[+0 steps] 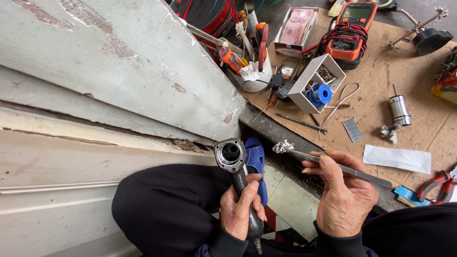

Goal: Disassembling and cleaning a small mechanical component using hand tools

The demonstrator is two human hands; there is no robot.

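My left hand point(240, 209) is clenched round the dark grip of a tool body point(236, 178), held upright over my knee with its round metal mouth point(231, 153) tipped up toward me, so I look straight into the dark bore. My right hand point(343, 197) pinches a pair of tweezers point(333, 165) between thumb and fingers, and the tips grip a small crumpled wad point(283, 146) of whitish, foil-like stuff that hangs just beside the mouth, to its right, not touching it. As I judge it, the work here is between that wad and the bore, and doing it well comes down to steadiness: I would keep the left wrist braced on the thigh so the mouth does not wander, and move only the tweezers, in a short straight line. The pinch on the tweezers must stay even, since a slack thumb would drop the wad onto the floor tiles or the blue sandal point(255, 159) below. I cannot tell what lies deep in the bore, it is too dark, so I would tilt the mouth a little more to the light. On the counter point(381, 62), covered with brown cardboard, lie a small metal cylinder point(399, 109) with another crumpled wad point(388, 132) beside it, a strip of staples point(352, 130), a white slip of paper point(397, 158), red-handled pliers point(435, 183), an orange meter point(353, 28) with coiled leads, and a white cup point(254, 78) full of tools, all well apart from my hands.
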